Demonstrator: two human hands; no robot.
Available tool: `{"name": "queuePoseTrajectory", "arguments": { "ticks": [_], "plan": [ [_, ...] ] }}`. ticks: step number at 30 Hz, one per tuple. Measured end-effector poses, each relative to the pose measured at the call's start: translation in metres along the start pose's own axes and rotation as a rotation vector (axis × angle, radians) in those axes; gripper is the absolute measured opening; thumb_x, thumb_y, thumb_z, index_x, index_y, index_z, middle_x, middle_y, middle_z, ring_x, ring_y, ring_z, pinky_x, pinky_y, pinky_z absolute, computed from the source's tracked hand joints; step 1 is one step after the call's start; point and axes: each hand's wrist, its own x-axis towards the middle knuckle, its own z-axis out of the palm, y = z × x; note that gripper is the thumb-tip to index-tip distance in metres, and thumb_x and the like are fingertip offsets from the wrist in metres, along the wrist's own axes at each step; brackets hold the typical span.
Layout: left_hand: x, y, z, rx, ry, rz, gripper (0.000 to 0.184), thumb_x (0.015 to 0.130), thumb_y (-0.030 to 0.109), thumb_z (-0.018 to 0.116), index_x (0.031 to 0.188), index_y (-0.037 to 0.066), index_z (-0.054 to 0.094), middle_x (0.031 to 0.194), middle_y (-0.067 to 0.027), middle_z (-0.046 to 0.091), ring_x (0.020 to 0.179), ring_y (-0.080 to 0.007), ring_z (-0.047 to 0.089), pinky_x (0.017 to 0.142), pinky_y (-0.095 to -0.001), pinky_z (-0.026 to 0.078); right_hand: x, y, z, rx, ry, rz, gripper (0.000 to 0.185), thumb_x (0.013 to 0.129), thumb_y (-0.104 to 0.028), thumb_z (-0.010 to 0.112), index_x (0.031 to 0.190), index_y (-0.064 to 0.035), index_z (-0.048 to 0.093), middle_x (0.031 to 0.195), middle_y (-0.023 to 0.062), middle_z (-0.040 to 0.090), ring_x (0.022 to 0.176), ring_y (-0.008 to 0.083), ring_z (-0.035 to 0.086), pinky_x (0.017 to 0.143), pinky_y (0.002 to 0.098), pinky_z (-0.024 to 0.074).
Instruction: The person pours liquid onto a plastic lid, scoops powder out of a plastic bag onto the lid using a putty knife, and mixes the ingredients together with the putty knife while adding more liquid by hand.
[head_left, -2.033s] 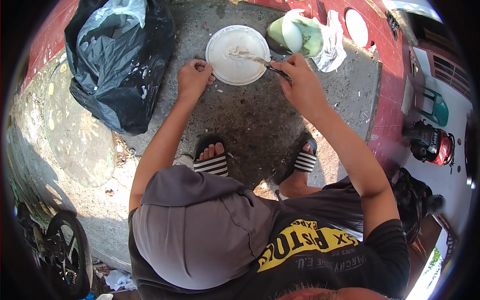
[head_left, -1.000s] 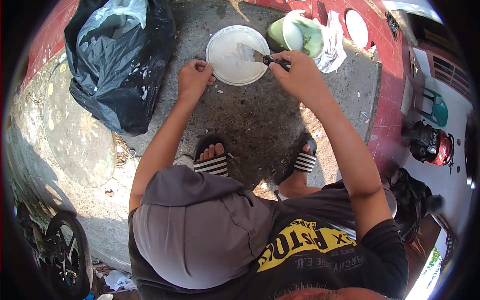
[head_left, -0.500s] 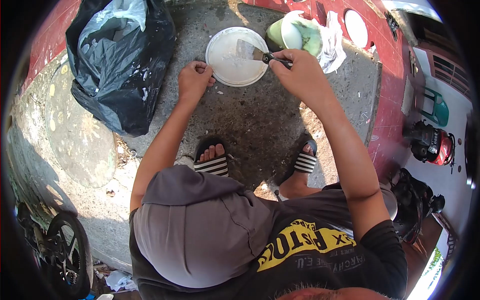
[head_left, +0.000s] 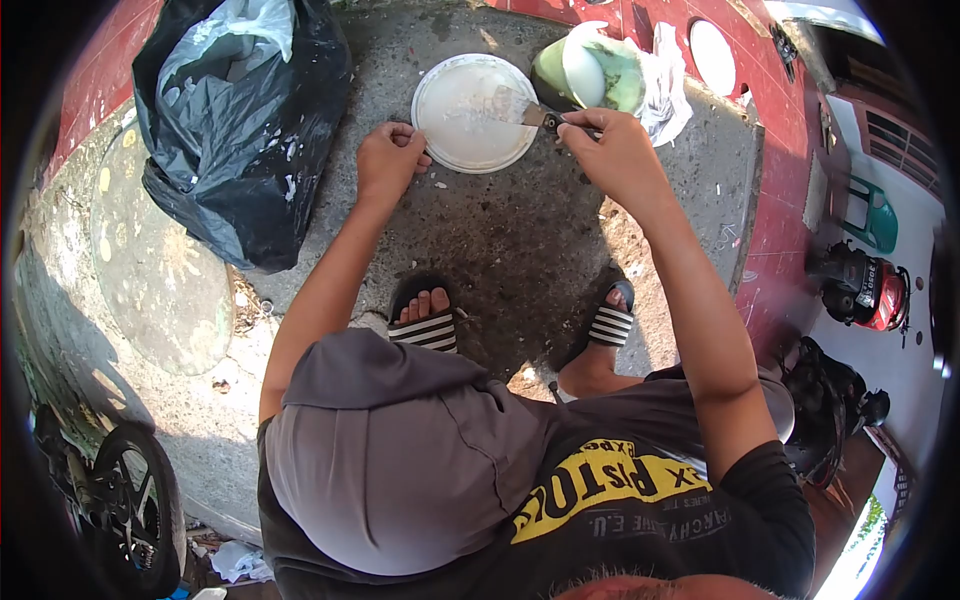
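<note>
A round white plastic lid (head_left: 455, 140), with whitish residue over its face, lies on the concrete in front of me. At its left rim is my left hand (head_left: 392, 162), its fingers curled closed on the edge. My right hand (head_left: 615, 150) grips the dark handle of a putty knife (head_left: 541, 117). The knife's flat metal blade lies over the right half of the lid, and the fingers hide most of the handle. Behind the knife stands a green-and-white bucket (head_left: 622, 78), stained, with a crumpled white plastic bag (head_left: 668, 90) beside it.
A black plastic bag (head_left: 245, 170) holding a paler bag stands at the left. Another white round lid (head_left: 712, 57) is on the red tiles at the right. A motorcycle wheel (head_left: 135, 510) shows at lower left, and a red motorbike (head_left: 880, 295) at far right.
My right hand and the putty knife have shifted a little to the right, drawing the blade toward the lid's right rim. My left hand and the lid stay in place.
</note>
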Motion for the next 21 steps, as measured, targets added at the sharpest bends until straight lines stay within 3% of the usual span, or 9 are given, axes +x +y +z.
{"name": "queuePoseTrajectory", "arguments": {
  "ticks": [2,9,13,15,21],
  "plan": [
    [-0.002,0.0,0.001,-0.001,-0.001,0.012,0.025,0.089,0.013,0.071,0.101,-0.009,0.064,0.079,-0.0117,0.071,0.063,-0.0154,0.07,0.056,-0.0274,0.059,-0.003,0.0,-0.002,0.047,0.028,-0.004,0.037,0.085,-0.027,0.064,0.108,0.0002,0.073,0.079,0.0202,0.071,0.067,0.0265,0.07,0.069,0.0384,0.0547],
    [0.002,0.001,-0.001,-0.001,-0.012,0.006,0.024,0.089,0.013,0.07,0.099,-0.008,0.064,0.079,-0.0113,0.071,0.063,-0.0153,0.07,0.055,-0.027,0.058,0.004,-0.004,0.011,-0.032,-0.01,-0.109,0.037,0.086,-0.026,0.063,0.107,0.0034,0.071,0.088,0.0241,0.071,0.084,0.0334,0.071,0.081,0.0406,0.0533],
    [-0.001,-0.002,0.001,-0.007,-0.01,0.004,0.023,0.09,0.013,0.07,0.099,-0.008,0.064,0.079,-0.0114,0.071,0.062,-0.0154,0.07,0.055,-0.0272,0.058,-0.006,-0.009,0.01,-0.015,0.07,-0.153,0.035,0.088,-0.024,0.061,0.108,0.0029,0.071,0.093,0.0223,0.071,0.087,0.0367,0.069,0.082,0.0416,0.0532],
    [-0.003,-0.004,0.002,-0.009,-0.019,0.009,0.024,0.09,0.013,0.07,0.1,-0.008,0.064,0.079,-0.0114,0.071,0.062,-0.0155,0.07,0.055,-0.0272,0.058,-0.005,-0.005,0.022,-0.177,0.093,-0.376,0.033,0.089,-0.022,0.061,0.109,0.0021,0.071,0.096,0.0206,0.068,0.09,0.0374,0.066,0.083,0.0434,0.0523],
    [-0.009,0.0,-0.001,-0.051,-0.02,0.012,0.026,0.091,0.016,0.071,0.101,-0.007,0.064,0.079,-0.0111,0.071,0.063,-0.0151,0.07,0.055,-0.027,0.057,-0.024,-0.009,0.02,-0.215,0.151,-0.383,0.029,0.089,-0.021,0.062,0.107,0.0013,0.071,0.095,0.0189,0.065,0.091,0.0374,0.064,0.082,0.0441,0.0517]
  ]
}}
